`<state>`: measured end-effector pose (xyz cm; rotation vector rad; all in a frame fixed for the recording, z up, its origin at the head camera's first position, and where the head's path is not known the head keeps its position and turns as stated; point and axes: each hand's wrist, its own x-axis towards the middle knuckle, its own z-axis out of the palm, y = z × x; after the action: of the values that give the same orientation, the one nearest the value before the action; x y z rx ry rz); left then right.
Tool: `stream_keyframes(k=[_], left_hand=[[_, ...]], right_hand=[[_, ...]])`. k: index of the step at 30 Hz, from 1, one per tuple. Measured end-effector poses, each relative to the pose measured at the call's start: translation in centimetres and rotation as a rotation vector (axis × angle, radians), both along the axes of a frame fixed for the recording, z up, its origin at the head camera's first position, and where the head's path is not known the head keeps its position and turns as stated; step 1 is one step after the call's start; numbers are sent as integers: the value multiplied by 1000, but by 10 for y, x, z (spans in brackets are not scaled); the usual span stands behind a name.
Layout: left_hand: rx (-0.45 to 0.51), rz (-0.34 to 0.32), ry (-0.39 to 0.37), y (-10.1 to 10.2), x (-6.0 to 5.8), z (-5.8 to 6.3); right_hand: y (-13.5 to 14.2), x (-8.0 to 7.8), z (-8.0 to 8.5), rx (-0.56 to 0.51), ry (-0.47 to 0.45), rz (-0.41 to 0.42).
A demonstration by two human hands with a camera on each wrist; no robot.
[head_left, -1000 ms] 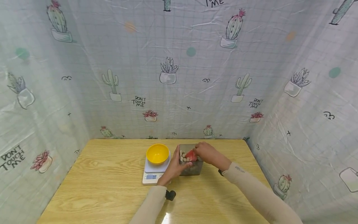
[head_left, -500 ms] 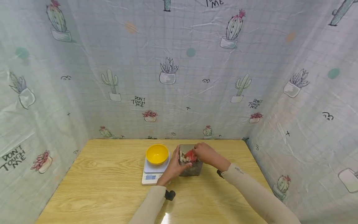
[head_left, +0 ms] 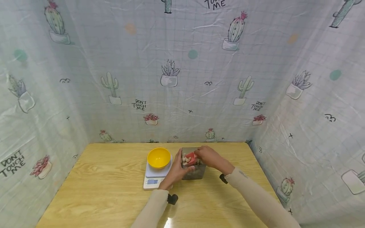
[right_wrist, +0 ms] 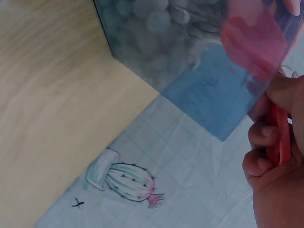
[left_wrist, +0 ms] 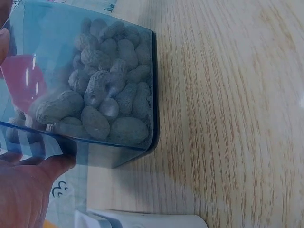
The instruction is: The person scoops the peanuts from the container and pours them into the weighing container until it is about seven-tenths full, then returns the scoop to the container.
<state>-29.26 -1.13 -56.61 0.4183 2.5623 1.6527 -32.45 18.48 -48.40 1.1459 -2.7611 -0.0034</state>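
Note:
A see-through grey box (head_left: 198, 174) stands on the table, partly filled with unshelled peanuts (left_wrist: 99, 85). My left hand (head_left: 177, 169) grips its left side, thumb along the front wall below the rim. Inside the box is a red scoop (head_left: 190, 159), its bowl down among the nuts in the left wrist view. My right hand (head_left: 212, 157) holds the scoop by its handle (right_wrist: 281, 135), fingers curled round it at the box's right rim. To the left, a yellow bowl (head_left: 158, 157) sits on a white kitchen scale (head_left: 151, 183) whose display reads near zero; nothing shows inside the bowl.
The wooden table (head_left: 108, 183) ends at a wall hung with a cactus-print sheet (head_left: 137, 82), which also closes in both sides. The scale stands close to the left of the box, beside my left forearm.
The red scoop has shifted slightly left within the box and tilted, with my right hand still on it. My left hand keeps its grip on the box. The head view has shifted slightly.

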Motion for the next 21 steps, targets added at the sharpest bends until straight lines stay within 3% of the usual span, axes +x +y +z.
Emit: stream_keyframes(k=[9, 16, 21], left_hand=[[1, -7, -8, -1, 1, 0], [-3, -4, 2, 0, 2, 0], [-18, 3, 0, 0, 2, 1]], right_hand=[[5, 1, -12, -109, 0, 22], [19, 3, -24, -213, -51, -27], [25, 5, -25, -272, -37, -36]])
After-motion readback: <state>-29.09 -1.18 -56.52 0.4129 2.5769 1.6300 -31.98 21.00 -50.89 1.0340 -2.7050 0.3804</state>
